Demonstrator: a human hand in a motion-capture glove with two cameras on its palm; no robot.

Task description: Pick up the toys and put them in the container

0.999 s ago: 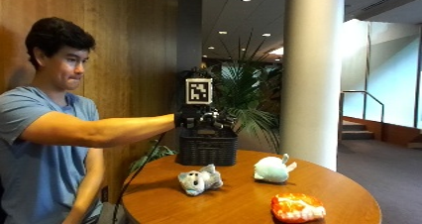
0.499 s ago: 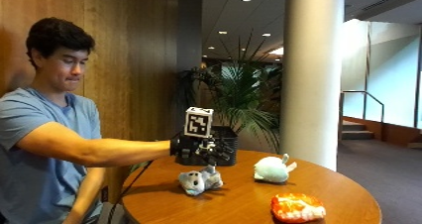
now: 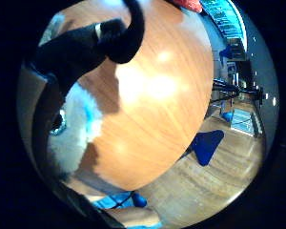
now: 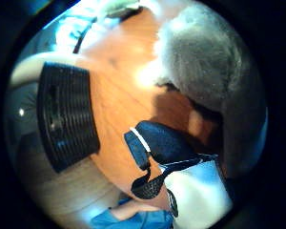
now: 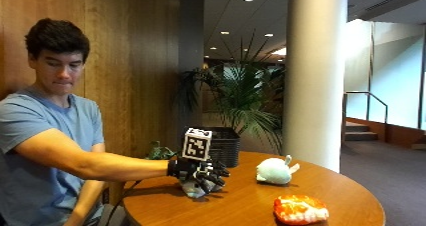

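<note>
The grey-and-white plush toy sits low and left of centre in the outside view, on the near left part of the round wooden table. The gloved right hand is down on top of it, fingers curled over its upper side; whether they have actually closed on the fur cannot be told from here. In the thumb-side palm view the toy's fluffy grey body fills the upper right of the frame, close to the palm, and in the little-finger-side view its white fur with a shiny eye shows at lower left.

It looks soft, light and squashy, so it should give under the fingers and not slip or break. The bulk of the body is the sensible place to take hold, rather than a thin limb or ear.

Just behind the hand, at the middle of the frame, stands the black slatted basket. Right of centre lies a pale green plush toy, and at lower right an orange-and-white one, both well apart from the hand.
</note>
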